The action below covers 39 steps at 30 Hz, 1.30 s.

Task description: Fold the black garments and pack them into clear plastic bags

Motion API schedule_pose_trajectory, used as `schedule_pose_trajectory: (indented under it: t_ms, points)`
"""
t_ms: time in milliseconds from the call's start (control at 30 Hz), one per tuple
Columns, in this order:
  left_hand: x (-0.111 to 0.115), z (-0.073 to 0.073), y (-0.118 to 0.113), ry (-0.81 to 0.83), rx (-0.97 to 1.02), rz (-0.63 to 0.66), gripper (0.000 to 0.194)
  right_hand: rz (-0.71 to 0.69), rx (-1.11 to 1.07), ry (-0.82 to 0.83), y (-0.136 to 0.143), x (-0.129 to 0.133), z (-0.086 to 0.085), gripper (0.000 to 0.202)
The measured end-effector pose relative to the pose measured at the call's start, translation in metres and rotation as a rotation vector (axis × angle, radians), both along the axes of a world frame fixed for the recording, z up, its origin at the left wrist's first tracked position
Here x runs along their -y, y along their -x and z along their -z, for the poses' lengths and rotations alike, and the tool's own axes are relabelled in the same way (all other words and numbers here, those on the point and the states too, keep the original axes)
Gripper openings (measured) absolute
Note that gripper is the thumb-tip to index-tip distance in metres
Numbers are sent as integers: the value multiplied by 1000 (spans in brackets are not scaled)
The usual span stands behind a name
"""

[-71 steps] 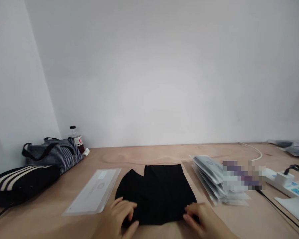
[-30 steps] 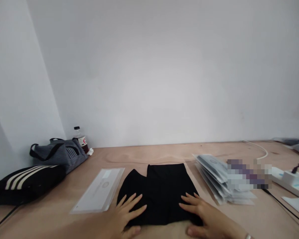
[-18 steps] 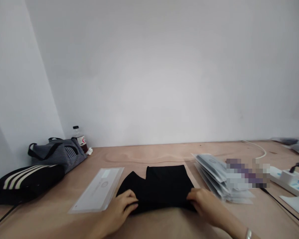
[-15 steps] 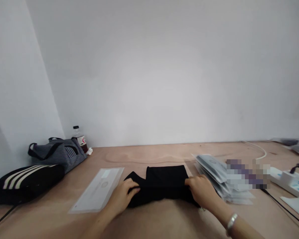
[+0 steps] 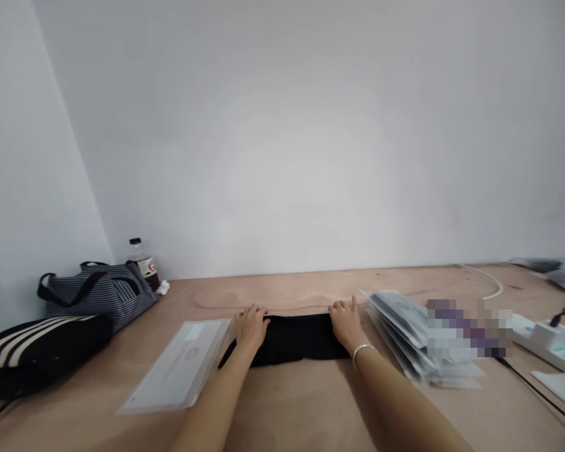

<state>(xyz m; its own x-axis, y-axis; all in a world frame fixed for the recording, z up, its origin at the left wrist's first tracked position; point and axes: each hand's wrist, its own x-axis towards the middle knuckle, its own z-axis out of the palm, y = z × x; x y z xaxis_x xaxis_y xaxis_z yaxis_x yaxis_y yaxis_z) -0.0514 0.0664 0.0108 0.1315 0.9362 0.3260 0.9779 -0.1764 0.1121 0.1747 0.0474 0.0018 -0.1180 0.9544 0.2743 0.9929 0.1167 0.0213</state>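
A folded piece of black cloth [image 5: 296,342] lies as a low, wide strip on the table in front of me. At its far left corner my left hand [image 5: 251,326] has its fingers bent over the edge, with the thumb against the fabric. My right hand [image 5: 346,323] grips the far right corner, its little finger sticking out to the side; a silvery bracelet is on that wrist. Fingertips of both hands are partly hidden. Left of the cloth lies a flat, translucent plastic bag [image 5: 183,364]. To the right rests a stack of filled translucent bags [image 5: 405,326].
At the left stand a striped bag [image 5: 98,292], a black case with white stripes [image 5: 47,351] and a bottle [image 5: 145,263] with dark liquid. A power strip [image 5: 546,336] with a plugged-in charger and cables is at the right. A wall [image 5: 292,157] rises behind the table.
Both hands have moved away from me to the cloth's far edge. The cloth's near part has been folded over, and the cloth is now a narrower strip.
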Motion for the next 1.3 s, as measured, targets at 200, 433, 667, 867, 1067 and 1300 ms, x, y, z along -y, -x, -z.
schedule_pose_trajectory:
  t_ms: [200,433,667,867,1067,1300]
  points:
    - [25,14,-6,10,-38,226,32,-225,-88,82,14,20,14,41]
    - [32,31,-2,279,-94,235,57,-188,-197,300,13,29,31,60]
    - [56,27,2,309,-100,263,56,-190,-206,300,14,55,27,60]
    - [81,34,10,273,-75,311,56,-218,-229,298,13,87,28,64]
    - [82,34,10,254,-61,311,57,-213,-224,307,13,87,27,64]
    - [81,38,10,215,-33,314,57,-217,-230,322,12,87,27,64]
